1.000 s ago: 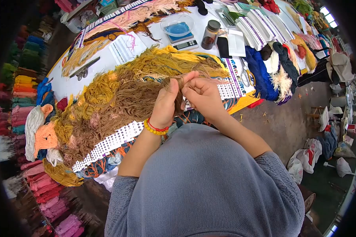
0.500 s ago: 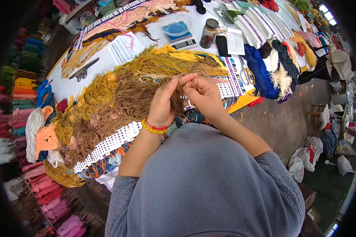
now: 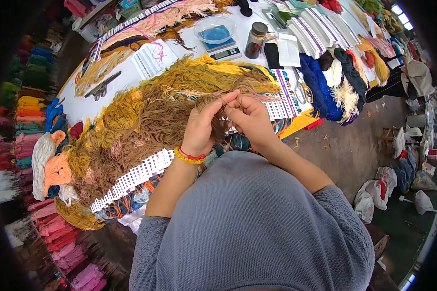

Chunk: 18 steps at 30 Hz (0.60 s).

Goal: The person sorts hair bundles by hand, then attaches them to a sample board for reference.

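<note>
Brown yarn [image 3: 165, 119] lies in a thick heap across the table, and its right end runs into my hands. My left hand [image 3: 201, 126], with red and yellow bracelets at the wrist, is closed around a bunch of these strands. Close against it, my right hand [image 3: 250, 116] pinches at the yarn with thumb and forefinger; the fingertips of both hands nearly meet. Exactly which strands the right fingers hold is too small to make out. Olive and yellow yarn [image 3: 194, 77] lies just behind. A white card with rows of dots [image 3: 136, 177] sticks out below the heap.
Behind the yarn stand a scale [image 3: 226, 53] with a clear dish [image 3: 214, 31] and a dark-lidded jar [image 3: 256, 41]. Scissors [image 3: 305, 92] and blue yarn hanks [image 3: 315, 82] lie to the right. Black-handled scissors [image 3: 100, 89] rest at left. Bags [image 3: 376, 189] sit on the floor.
My hands stay at nearly the same spot on the brown yarn. Only the fingers have shifted slightly, with the left fingertips a little closer to the right hand.
</note>
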{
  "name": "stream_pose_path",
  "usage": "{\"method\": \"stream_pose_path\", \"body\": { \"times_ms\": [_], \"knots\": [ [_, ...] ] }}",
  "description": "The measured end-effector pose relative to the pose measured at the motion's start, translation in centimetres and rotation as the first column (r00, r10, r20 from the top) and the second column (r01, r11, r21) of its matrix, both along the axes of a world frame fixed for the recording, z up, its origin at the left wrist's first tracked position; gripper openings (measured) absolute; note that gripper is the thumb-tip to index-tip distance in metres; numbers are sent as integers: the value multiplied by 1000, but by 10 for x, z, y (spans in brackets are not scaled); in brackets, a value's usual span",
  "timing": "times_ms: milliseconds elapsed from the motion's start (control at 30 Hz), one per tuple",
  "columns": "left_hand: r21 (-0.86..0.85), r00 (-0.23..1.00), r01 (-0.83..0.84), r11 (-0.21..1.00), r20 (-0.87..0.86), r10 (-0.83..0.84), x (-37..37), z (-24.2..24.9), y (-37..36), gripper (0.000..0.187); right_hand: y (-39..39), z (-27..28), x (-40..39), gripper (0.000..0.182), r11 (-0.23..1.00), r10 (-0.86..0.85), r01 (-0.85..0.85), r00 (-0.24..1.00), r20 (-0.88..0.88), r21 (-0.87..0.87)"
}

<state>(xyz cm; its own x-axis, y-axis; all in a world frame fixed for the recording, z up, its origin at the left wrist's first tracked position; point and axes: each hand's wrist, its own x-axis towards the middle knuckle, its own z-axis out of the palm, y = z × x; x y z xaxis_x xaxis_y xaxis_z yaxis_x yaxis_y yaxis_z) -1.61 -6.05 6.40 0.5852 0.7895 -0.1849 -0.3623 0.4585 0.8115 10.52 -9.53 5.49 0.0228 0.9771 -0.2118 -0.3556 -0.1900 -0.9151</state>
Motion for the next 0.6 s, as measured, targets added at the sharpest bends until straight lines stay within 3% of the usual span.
{"method": "stream_pose_path", "body": {
  "times_ms": [67, 100, 167, 200, 233, 267, 300, 333, 367, 400, 433, 467, 533, 600],
  "knots": [
    [-47, 985, -168, 985, -39, 166, 2, 2, -1, 37, 1, -6, -1, 6, 992, -54, 52, 998, 16, 111],
    [-48, 985, -167, 985, -40, 166, 1, -1, 0, 37, 1, -3, 0, 6, 993, -54, 52, 998, 16, 110],
    [52, 968, -231, 972, -90, 235, -4, -10, 4, 33, 2, 6, 5, 12, 989, -29, -21, 945, -327, -149],
    [51, 968, -229, 972, -91, 233, -7, -11, 5, 33, 0, 4, 9, 12, 988, -31, -20, 944, -328, -150],
    [-57, 978, -210, 976, -29, 209, -11, -12, 7, 34, -3, 2, 15, 15, 981, 133, -195, 749, -649, -24],
    [-164, 980, -187, 969, 35, 195, -14, -12, 7, 35, -3, 2, 17, 21, 937, 285, -311, 427, -858, 156],
    [-152, 983, -155, 976, 72, 168, -13, -9, 7, 42, 0, 5, 18, 22, 930, 333, -323, 534, -777, 177],
    [-151, 983, -155, 976, 73, 167, -11, -9, 7, 42, 0, 9, 17, 22, 929, 335, -323, 534, -776, 178],
    [-154, 981, -135, 979, 116, 153, -10, -8, 7, 44, 0, 13, 13, 21, 966, 252, -248, 836, -487, 74],
    [-157, 978, -114, 981, 158, 139, -9, -8, 7, 46, 1, 15, 8, 21, 991, 134, -134, 985, -106, 8],
    [-156, 978, -113, 981, 157, 138, -7, -6, 5, 46, 4, 7, -1, 18, 991, 65, -63, 998, -13, 122],
    [-113, 984, -120, 986, 116, 133, -6, -3, 4, 47, 4, 0, 0, 18, 991, 64, -62, 998, -14, 122],
    [-69, 988, -127, 989, 74, 132, -7, -2, 3, 48, 3, -9, 3, 14, 982, 97, -158, 894, 438, 106],
    [-31, 993, -98, 995, 66, 100, -8, -3, 5, 47, 3, -8, 4, 12, 982, 110, -165, 888, 447, 86]
  ]
}}
